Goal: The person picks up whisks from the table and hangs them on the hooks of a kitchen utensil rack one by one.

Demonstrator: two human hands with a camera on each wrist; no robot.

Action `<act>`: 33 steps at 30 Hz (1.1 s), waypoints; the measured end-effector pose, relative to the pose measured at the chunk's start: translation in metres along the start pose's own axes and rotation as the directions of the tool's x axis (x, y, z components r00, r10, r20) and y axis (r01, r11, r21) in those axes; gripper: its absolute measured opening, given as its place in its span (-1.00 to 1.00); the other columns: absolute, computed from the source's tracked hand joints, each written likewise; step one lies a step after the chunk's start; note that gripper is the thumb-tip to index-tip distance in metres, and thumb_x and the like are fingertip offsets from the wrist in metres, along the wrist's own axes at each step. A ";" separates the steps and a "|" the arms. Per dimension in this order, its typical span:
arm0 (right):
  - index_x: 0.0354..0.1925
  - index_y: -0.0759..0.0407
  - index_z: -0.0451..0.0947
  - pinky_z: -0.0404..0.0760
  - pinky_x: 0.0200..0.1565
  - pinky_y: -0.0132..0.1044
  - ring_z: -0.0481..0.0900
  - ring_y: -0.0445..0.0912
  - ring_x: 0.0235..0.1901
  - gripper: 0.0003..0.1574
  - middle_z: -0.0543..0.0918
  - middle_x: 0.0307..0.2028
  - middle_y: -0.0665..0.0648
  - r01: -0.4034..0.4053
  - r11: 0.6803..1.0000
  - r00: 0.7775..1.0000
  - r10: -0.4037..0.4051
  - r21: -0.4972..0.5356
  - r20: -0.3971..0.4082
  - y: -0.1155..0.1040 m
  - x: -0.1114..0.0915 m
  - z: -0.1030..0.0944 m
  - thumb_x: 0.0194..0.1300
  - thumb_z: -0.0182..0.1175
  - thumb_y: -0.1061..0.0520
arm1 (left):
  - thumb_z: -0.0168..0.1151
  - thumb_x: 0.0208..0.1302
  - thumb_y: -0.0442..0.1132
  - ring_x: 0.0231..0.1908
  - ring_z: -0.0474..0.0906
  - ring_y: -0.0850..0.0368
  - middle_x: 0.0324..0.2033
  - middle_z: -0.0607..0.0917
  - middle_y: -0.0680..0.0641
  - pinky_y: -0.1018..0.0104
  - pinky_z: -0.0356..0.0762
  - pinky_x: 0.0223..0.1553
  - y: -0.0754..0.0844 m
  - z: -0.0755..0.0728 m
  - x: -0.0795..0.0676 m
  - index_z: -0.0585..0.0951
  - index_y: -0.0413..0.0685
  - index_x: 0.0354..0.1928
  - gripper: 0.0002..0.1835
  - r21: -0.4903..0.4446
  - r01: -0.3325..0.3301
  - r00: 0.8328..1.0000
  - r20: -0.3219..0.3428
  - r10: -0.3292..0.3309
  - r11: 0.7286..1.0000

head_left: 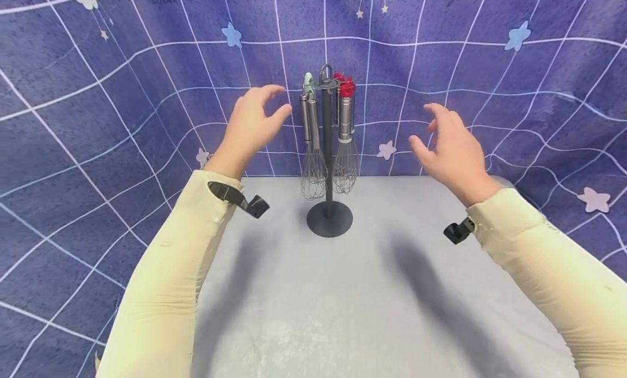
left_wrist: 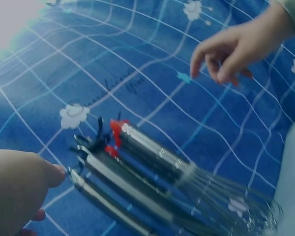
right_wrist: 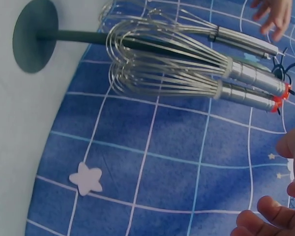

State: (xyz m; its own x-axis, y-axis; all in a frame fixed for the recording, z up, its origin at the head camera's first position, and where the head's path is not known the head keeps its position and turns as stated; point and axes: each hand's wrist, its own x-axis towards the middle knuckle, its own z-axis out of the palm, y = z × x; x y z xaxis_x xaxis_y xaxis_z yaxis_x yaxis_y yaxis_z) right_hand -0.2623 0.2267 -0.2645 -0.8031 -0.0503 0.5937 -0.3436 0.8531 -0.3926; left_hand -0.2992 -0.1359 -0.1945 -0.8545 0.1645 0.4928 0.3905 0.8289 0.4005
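A dark metal stand (head_left: 327,149) with a round base and a ring on top holds several wire whisks. Whisks with red hanging loops (head_left: 345,116) hang on its right side; a whisk with a pale green loop (head_left: 314,127) hangs on the left, close to another steel handle. My left hand (head_left: 252,119) is raised just left of the handles, thumb and fingers apart, holding nothing. Farther off on the right, my right hand (head_left: 450,144) hovers with loosely bent fingers and nothing in them. In the right wrist view the red-looped whisks (right_wrist: 248,98) are nearer that hand's side.
The stand's round base (head_left: 330,225) rests on a grey-white tabletop (head_left: 313,302). Behind and at the sides hangs a blue gridded cloth (head_left: 196,67) printed with stars and clouds. Both sleeved wrists wear dark straps with small cameras (head_left: 258,206).
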 end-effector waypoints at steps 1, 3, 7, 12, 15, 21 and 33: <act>0.48 0.04 0.22 0.42 -0.32 0.12 0.51 0.12 -0.22 -0.22 0.52 0.01 0.25 -0.003 1.000 1.000 0.003 -0.007 0.005 0.002 -0.001 -0.003 0.39 0.12 -0.11 | 0.08 0.46 0.09 0.36 0.33 -0.11 0.34 0.50 -0.09 -0.05 0.21 0.35 -0.003 0.001 -0.003 0.45 0.09 0.42 -0.44 0.011 0.001 1.000 0.004 -0.001 1.000; 0.49 0.04 0.21 0.42 -0.30 0.16 0.52 0.14 -0.19 -0.21 0.51 0.03 0.27 -0.014 1.000 1.000 0.014 -0.017 0.017 0.005 -0.002 -0.008 0.40 0.11 -0.12 | 0.09 0.46 0.10 0.38 0.30 -0.16 0.38 0.47 -0.08 -0.09 0.19 0.36 -0.009 0.002 -0.009 0.42 0.11 0.44 -0.42 0.031 0.009 1.000 0.015 -0.009 0.999; 0.49 0.05 0.21 0.43 -0.25 0.21 0.53 0.18 -0.11 -0.20 0.51 0.05 0.30 -0.036 0.999 0.998 0.037 -0.029 0.041 0.013 -0.007 -0.015 0.39 0.11 -0.14 | 0.09 0.45 0.14 0.40 0.25 -0.25 0.42 0.41 -0.10 -0.18 0.16 0.37 -0.019 0.004 -0.021 0.38 0.16 0.47 -0.38 0.064 0.028 0.999 0.036 -0.030 0.998; 0.50 0.05 0.19 0.43 -0.20 0.26 0.53 0.21 -0.06 -0.18 0.50 0.11 0.33 -0.055 0.998 0.995 0.059 -0.043 0.076 0.022 -0.015 -0.021 0.40 0.10 -0.17 | 0.10 0.44 0.17 0.46 0.15 -0.31 0.49 0.29 -0.17 -0.27 0.01 0.41 -0.029 0.006 -0.036 0.25 0.19 0.55 -0.29 0.097 0.039 0.996 0.080 -0.047 0.994; 0.52 0.05 0.16 0.42 -0.12 0.30 0.50 0.25 0.05 -0.16 0.49 0.18 0.35 -0.065 0.997 0.991 0.070 -0.046 0.111 0.027 -0.018 -0.024 0.41 0.08 -0.20 | 0.09 0.42 0.23 0.48 0.05 -0.37 0.54 0.17 -0.21 -0.36 -0.05 0.40 -0.035 0.008 -0.045 0.15 0.24 0.59 -0.22 0.117 0.073 0.992 0.097 -0.085 0.990; 0.57 0.11 0.05 0.30 0.13 0.39 0.32 0.35 0.31 -0.04 0.35 0.36 0.44 -0.056 0.997 0.982 0.064 -0.046 0.177 0.037 -0.022 -0.025 0.42 0.08 -0.26 | -0.04 0.35 0.46 0.51 -0.24 -0.46 0.59 -0.10 -0.22 -0.50 -0.22 0.36 -0.046 0.020 -0.054 -0.08 0.40 0.62 -0.08 0.209 0.130 0.974 0.158 -0.164 0.969; 0.60 0.23 -0.09 0.07 0.39 0.29 0.07 0.34 0.47 0.15 0.10 0.50 0.47 -0.010 1.000 0.967 0.007 0.012 0.254 0.057 -0.032 -0.004 0.39 0.16 -0.30 | -0.21 0.14 0.70 0.48 -0.66 -0.34 0.59 -0.38 -0.16 -0.52 -0.53 0.32 -0.060 0.057 -0.062 -0.22 0.54 0.59 0.05 0.217 0.150 0.956 0.216 -0.197 0.965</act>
State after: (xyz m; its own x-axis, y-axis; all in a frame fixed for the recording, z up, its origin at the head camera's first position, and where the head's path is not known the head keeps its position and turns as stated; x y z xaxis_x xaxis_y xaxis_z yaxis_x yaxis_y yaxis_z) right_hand -0.2545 0.2786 -0.3027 -0.9027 -0.1751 0.3929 -0.3414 0.8473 -0.4068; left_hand -0.2890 -0.1657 -0.2932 -0.9682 0.1092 0.2251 0.1742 0.9401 0.2930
